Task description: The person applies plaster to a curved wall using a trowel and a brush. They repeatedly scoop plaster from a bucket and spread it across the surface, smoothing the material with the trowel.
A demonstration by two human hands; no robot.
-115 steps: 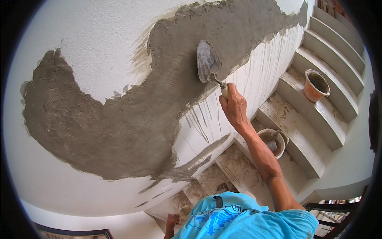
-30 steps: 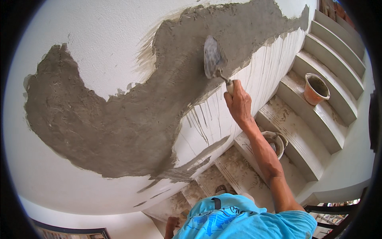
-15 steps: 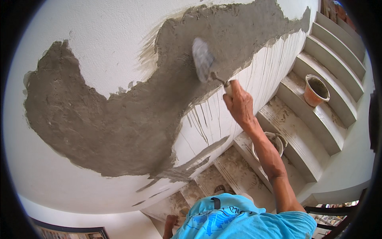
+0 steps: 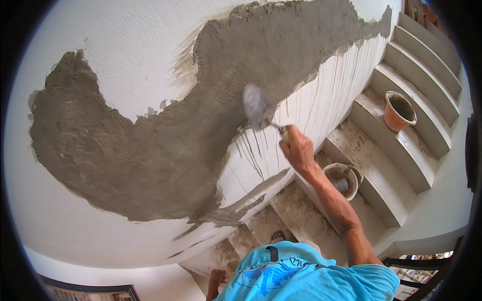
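Note:
My right hand (image 4: 297, 148) is wrapped round the handle of a trowel (image 4: 256, 106). The trowel's rounded metal blade, smeared by motion, is at the lower edge of a patch of wet grey mortar (image 4: 150, 165) on the white wall (image 4: 135, 60). I cannot tell whether the blade touches the mortar. Low beside my blue shirt, my left hand (image 4: 217, 277) shows small and partly hidden, its fingers curled in. What it holds, if anything, does not show.
Mortar-stained stairs (image 4: 369, 165) climb to the right along the wall. An orange bucket (image 4: 400, 111) stands on a higher step. Below it, near my right forearm, is a pale bucket (image 4: 355, 175) with a grey object inside. A dark railing (image 4: 422, 263) is at lower right.
My right hand and the trowel have moved down the wall, from within the mortar to its lower edge. The pale bucket is less covered by my forearm. My left hand has barely moved.

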